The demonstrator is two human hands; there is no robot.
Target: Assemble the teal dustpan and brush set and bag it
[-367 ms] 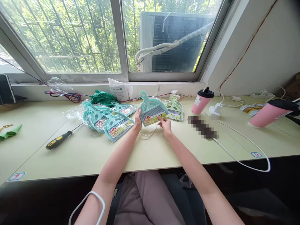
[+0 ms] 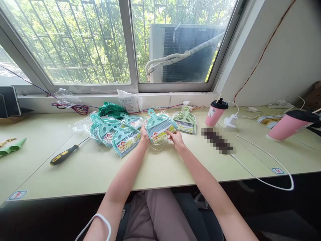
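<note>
Grasped between left hand (image 2: 144, 134) and right hand (image 2: 177, 139), with teal dustpan set (image 2: 159, 124). Angled handle-first, far and slightly left.

Held over pale-yellow desk (image 2: 165, 174): one teal dustpan-and-brush set (image 2: 159, 126), gripped at left edge by left hand (image 2: 144, 135) and at lower right corner by right hand (image 2: 177, 140) (thumb on the yellow label). At left, heaped in clear wrapping: more teal sets (image 2: 127, 138), with black-and-yellow screwdriver (image 2: 64, 155) nearby. Behind heap: green plastic bag (image 2: 111, 109), white printed packet (image 2: 129, 101). To right: light-green dustpan and brush (image 2: 186, 121), pink lidded cup (image 2: 214, 116) with straw, white plug (image 2: 230, 121). Beyond window: air-conditioner outdoor unit (image 2: 190, 40).
</note>
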